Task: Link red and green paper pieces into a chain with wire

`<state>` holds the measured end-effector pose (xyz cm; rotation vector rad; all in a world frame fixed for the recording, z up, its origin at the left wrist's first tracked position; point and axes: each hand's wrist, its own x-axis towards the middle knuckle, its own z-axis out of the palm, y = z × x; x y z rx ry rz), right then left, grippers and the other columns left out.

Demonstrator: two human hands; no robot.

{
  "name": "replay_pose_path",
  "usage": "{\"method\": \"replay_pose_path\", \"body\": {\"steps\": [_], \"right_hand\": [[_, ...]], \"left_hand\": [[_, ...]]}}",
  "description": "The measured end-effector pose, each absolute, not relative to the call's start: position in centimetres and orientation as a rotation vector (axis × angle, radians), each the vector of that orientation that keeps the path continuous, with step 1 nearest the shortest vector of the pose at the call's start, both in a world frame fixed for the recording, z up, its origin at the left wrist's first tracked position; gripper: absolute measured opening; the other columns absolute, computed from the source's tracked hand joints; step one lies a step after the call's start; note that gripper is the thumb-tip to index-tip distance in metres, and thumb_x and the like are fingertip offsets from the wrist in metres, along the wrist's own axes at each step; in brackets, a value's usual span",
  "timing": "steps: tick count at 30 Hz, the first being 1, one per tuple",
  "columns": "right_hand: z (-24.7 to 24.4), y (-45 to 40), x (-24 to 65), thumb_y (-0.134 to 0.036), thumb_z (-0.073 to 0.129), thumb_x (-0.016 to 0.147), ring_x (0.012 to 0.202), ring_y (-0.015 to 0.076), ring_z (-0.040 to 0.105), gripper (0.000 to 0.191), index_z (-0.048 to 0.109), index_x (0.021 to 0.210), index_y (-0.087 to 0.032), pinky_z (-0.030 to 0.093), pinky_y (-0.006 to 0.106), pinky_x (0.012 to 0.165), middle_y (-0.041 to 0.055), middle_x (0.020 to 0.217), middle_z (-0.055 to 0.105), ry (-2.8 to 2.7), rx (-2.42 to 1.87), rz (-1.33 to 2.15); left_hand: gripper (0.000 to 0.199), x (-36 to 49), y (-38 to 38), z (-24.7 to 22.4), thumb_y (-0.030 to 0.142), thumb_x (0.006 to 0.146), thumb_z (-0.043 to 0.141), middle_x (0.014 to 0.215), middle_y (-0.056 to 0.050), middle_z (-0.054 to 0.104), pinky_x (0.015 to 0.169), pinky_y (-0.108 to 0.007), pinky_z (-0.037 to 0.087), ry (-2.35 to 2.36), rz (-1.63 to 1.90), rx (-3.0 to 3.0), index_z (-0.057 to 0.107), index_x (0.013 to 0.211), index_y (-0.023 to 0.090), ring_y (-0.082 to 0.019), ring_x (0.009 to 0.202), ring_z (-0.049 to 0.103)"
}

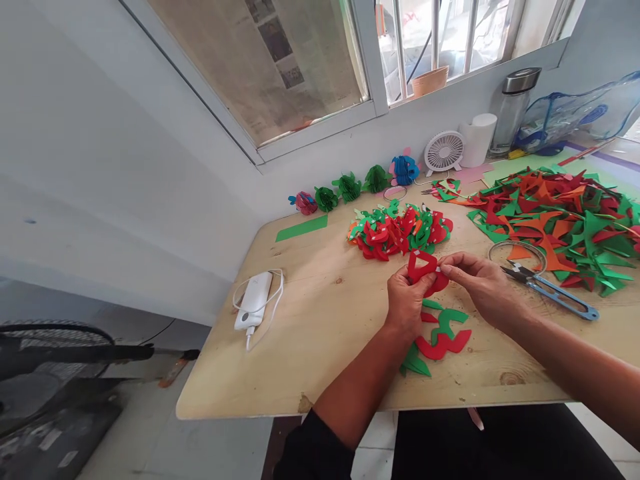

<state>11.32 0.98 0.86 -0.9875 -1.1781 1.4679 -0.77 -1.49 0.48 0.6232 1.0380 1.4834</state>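
In the head view, a red paper cutout (440, 285) is held above the surface (320, 320), at five o'clock from a red-and-green pile (385, 240) and twelve o'clock from loose paper pieces (440, 347). The paper is probably best steadied lightly, so that no crease is made, with the small white square (439, 269) handled only by its rim. By the left hand (406, 300), the cutout is clasped between thumb and fingers. The right hand's (475, 280) fingers are pinched together at its three-o'clock edge; whether the square itself is gripped cannot be told.
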Motion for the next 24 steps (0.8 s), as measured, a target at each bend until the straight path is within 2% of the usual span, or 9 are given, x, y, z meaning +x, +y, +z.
{"method": "replay_pose_path", "body": {"steps": [13, 24], "right_hand": [[0.74, 0.95, 10.99, -0.041, 0.073, 0.066, 0.069, 0.0130, 0.056, 0.022, 0.066, 0.072, -0.021, 0.045, 0.026, 0.070, -0.0006, 0.073, 0.064, -1.185, -1.039, 1.392], [0.62, 0.88, 10.88, -0.044, 0.072, 0.066, 0.069, 0.0146, 0.056, 0.025, 0.065, 0.075, -0.022, 0.046, 0.028, 0.069, 0.0005, 0.074, 0.064, -1.215, -1.114, 1.333]], "left_hand": [[0.031, -0.64, -1.47, 0.69, 0.022, 0.054, 0.079, 0.078, -0.006, 0.071, 0.081, -0.033, 0.047, 0.974, 1.494, 0.538, 0.070, 0.082, 0.012, -0.017, 0.073, 0.065], [0.025, -0.54, -1.50, 0.76, 0.019, 0.055, 0.077, 0.076, -0.003, 0.069, 0.075, -0.030, 0.048, 0.974, 1.541, 0.590, 0.067, 0.078, 0.014, -0.013, 0.067, 0.062]]}}
